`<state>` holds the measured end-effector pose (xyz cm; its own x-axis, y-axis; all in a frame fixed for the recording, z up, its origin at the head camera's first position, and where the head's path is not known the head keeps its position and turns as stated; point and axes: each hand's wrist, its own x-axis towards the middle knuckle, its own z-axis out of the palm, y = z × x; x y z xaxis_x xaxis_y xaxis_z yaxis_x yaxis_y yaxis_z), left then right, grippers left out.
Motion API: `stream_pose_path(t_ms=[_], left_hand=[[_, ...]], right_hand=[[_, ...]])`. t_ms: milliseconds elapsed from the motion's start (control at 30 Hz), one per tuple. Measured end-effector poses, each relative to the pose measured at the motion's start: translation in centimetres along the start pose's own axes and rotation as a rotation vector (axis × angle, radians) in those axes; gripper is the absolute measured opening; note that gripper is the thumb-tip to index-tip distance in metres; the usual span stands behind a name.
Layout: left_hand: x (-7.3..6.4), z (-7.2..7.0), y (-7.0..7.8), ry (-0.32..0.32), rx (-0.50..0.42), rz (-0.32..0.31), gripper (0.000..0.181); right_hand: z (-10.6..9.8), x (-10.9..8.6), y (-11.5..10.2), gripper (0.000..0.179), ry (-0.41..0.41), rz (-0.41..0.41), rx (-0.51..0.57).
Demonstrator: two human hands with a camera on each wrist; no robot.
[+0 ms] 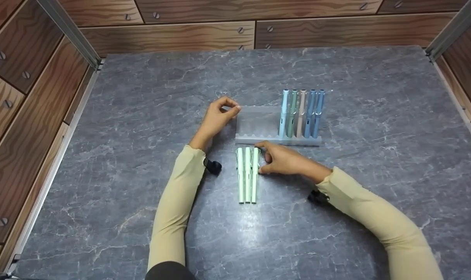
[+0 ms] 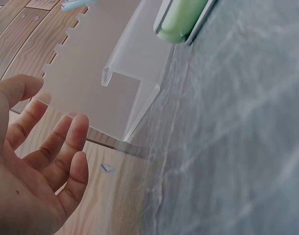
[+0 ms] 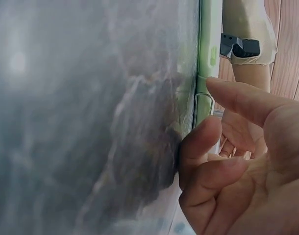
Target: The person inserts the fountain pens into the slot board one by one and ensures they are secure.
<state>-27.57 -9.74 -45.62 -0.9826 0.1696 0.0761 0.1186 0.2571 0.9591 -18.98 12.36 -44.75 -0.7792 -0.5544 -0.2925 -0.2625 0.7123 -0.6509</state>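
Observation:
A clear pen stand (image 1: pixel 257 121) stands on the table, several capped pens upright in its right half. My left hand (image 1: pixel 217 118) pinches its upper left corner between thumb and forefinger; the other fingers (image 2: pixel 71 142) are loosely bent. Three light green pens (image 1: pixel 247 175) lie side by side in front of the stand, clips toward it. My right hand (image 1: pixel 284 158) is beside the rightmost green pen (image 3: pixel 208 54), thumb and forefinger spread along its clip end without closing round it. Whether the fingertips touch that pen is hard to see.
The racked pens are light blue (image 1: pixel 283 114), dark green (image 1: pixel 292 116), pinkish beige (image 1: pixel 300 116) and darker blue (image 1: pixel 314 114). Wood-patterned panels (image 1: pixel 169 37) and metal posts (image 1: pixel 70 33) bound the grey marbled table (image 1: pixel 122 175). A black wrist device (image 1: pixel 213 166) sits on the left sleeve.

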Motion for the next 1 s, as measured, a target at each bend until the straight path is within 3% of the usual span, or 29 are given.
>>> stream_pose_path(t_ms=[667, 767, 1000], left_hand=[[0.0, 0.0, -0.1, 0.012, 0.0, 0.014, 0.018], [0.0, 0.0, 0.0, 0.011, 0.001, 0.014, 0.018], [0.1, 0.0, -0.1, 0.005, 0.013, 0.01, 0.017]], right_hand=[[0.3, 0.0, -0.1, 0.068, 0.032, 0.021, -0.063], [0.3, -0.2, -0.1, 0.066, 0.06, -0.001, -0.044], [-0.2, -1.2, -0.4, 0.066, 0.087, -0.057, 0.109]])
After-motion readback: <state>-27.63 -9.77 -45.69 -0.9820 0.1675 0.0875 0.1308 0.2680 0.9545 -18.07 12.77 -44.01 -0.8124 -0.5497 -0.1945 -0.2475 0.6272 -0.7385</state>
